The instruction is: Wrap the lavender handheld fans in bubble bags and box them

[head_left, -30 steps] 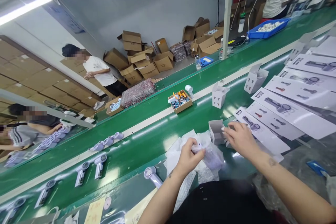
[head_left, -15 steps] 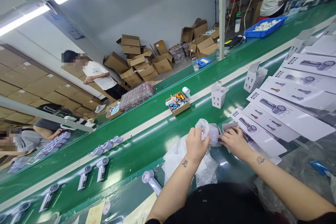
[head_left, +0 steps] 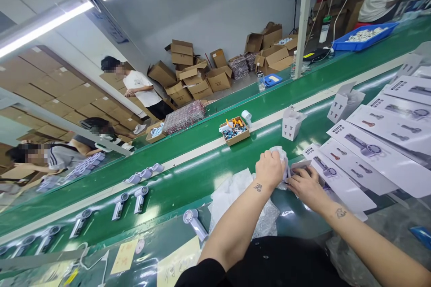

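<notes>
My left hand (head_left: 270,169) is wrapped firmly around the bundle (head_left: 283,155), something in cloudy bubble wrap, just beside the box (head_left: 301,164); my knuckles hide whether it has entered. My right hand (head_left: 305,184) has its fingers bent at the box's edge; whether they pinch it, I cannot tell. I judge the bundle light, soft and springy outside, stiff within, the film a little slippery. A full grip around its middle seems best, without squeezing hard, since what's inside may crack. The box looks like thin card, easily creased, so I'd hold it by a wall. Loose wrap (head_left: 226,197) lies left on the worktop (head_left: 293,217).
</notes>
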Tool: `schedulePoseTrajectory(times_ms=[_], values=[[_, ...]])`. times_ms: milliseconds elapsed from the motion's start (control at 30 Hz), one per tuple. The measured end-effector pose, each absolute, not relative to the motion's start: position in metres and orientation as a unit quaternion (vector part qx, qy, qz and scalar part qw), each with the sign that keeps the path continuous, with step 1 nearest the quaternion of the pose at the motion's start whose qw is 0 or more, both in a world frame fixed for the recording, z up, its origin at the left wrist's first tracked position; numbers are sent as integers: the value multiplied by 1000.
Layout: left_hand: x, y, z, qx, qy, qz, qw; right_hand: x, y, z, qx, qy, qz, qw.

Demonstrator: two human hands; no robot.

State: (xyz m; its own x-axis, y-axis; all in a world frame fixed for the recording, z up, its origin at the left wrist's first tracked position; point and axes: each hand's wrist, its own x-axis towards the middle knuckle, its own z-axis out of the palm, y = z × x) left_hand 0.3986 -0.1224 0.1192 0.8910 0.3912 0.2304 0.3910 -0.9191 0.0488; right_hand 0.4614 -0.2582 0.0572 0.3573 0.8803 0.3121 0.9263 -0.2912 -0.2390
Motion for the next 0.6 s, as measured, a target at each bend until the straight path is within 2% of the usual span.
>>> schedulePoseTrajectory(times_ms=[333,600], values=[[362,-121,109,992,79,97,-9,461,-260,55,-808,-558,-68,176],[368,-104,75,994,36,-86,-60,460,-261,25,-821,-518,-67,228]])
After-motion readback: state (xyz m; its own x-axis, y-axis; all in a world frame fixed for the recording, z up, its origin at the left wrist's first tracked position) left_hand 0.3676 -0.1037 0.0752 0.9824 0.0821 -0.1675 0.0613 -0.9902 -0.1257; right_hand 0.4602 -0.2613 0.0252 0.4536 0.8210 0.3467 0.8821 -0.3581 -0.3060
